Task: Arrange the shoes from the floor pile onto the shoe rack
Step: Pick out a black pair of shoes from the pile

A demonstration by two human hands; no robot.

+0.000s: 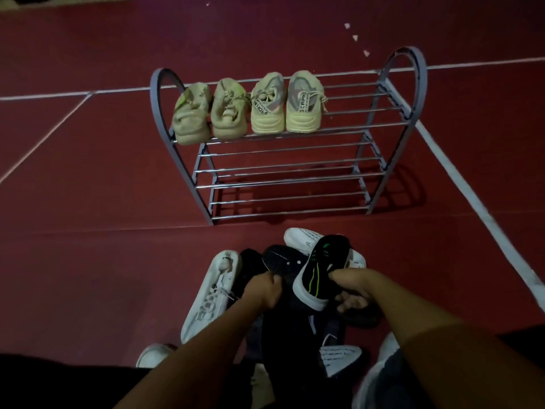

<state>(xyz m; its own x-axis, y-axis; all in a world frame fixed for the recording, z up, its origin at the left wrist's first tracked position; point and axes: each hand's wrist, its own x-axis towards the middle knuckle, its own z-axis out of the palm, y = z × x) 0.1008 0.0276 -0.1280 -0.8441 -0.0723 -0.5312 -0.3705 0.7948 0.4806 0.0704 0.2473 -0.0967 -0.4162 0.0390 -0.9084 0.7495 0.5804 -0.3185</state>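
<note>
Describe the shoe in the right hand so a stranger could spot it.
Below the grey metal shoe rack lies a floor pile of shoes. At its top, the right hand grips a black sneaker: the only one with green stripes and a white sole.

Red floor [88, 172], shoe rack [283, 160], shoe pile [295, 290], four shoes [250, 107] atop rack

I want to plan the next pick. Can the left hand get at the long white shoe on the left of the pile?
Probably yes. The white shoe lies uncovered at the pile's edge, just beside the left hand, but that hand is gripping a black shoe.
</note>
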